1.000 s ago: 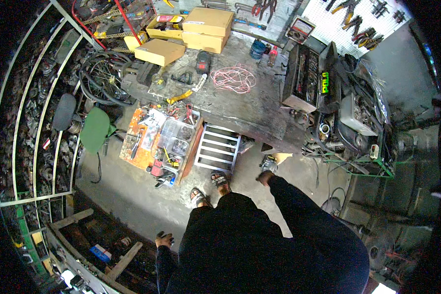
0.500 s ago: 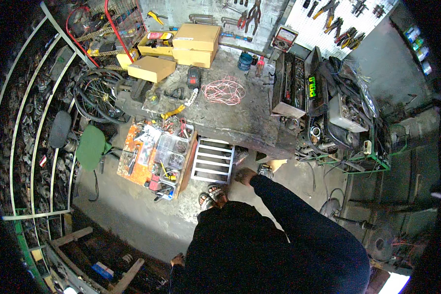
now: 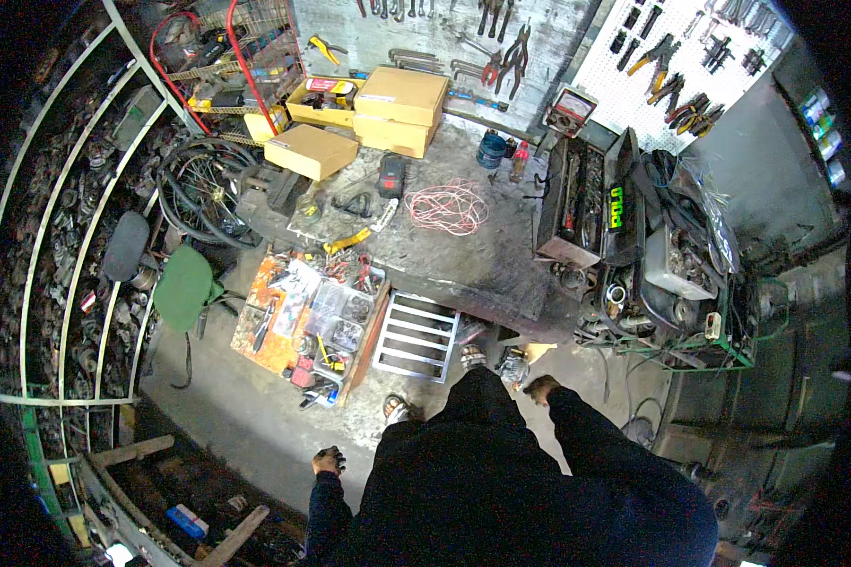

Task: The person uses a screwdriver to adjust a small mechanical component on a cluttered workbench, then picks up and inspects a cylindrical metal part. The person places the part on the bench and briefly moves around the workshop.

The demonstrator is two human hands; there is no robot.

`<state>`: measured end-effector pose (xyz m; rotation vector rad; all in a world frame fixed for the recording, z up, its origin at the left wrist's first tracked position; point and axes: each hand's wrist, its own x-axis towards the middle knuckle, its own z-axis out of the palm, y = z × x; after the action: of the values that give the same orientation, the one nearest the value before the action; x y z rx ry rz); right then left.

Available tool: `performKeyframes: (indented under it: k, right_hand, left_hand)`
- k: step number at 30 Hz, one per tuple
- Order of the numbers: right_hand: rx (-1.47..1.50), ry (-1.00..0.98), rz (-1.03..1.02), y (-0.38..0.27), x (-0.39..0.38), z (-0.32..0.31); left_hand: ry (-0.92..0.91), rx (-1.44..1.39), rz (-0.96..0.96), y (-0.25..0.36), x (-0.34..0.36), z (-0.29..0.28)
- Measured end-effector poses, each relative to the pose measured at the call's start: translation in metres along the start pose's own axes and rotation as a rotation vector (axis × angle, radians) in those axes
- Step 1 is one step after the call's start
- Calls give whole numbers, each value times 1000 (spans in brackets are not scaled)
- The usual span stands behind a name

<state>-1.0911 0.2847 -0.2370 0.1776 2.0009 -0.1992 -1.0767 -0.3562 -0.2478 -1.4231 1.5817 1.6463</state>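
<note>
My left hand (image 3: 328, 460) hangs low over the bare floor, its fingers loosely curled and slightly apart, with nothing seen in it. My right hand (image 3: 541, 388) is held out in front of my body, fingers loosely bent, and I see no object in it. Just left of the right hand a small metallic, machine-like thing (image 3: 513, 369) stands on the floor; there seems to be a gap between them. A silver slatted metal frame (image 3: 416, 333) is in front of my sandalled feet, beside an orange tool tray (image 3: 274, 312) with clear parts boxes (image 3: 342, 307).
The workbench (image 3: 444, 241) carries cardboard boxes (image 3: 402, 99), a cordless tool battery (image 3: 391, 177) and a coil of red-white wire (image 3: 446, 206). An open toolbox (image 3: 577, 203) stands at its right end. A green stool (image 3: 185, 288) and bicycle wheels (image 3: 203, 194) are at left.
My left hand has swung forward and farther into view. My right hand has moved right and lower, away from the slatted frame. My feet have stepped apart, and the view has shifted.
</note>
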Motion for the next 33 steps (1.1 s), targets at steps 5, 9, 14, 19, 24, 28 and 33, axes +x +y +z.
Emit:
performKeyframes:
  k: [5,9,14,19,24,28,33]
  right_hand:
    - [259,494,-503,12,105,-42]
    - [62,594,-551,79,215,-46]
    - [118,222,-367,118,249,-102]
    - [141,197,-313,181,298,-108]
    - [136,120,-370,134,260,-138]
    - [58,68,-418,115,237,-148]
    - [-172,-21,-515,73,216,-160]
  left_hand:
    - [-151,276,-130,-23,23,0]
    - [-189,-75,-275,-2,-7,83]
    - [-52,325,1,39,-71,158]
    - [-88,483,395,16,-66,211]
    - [11,591,212,37,-118,221]
    - [102,255,47,15,-131,214]
    - [166,810,359,-91,-155,153]
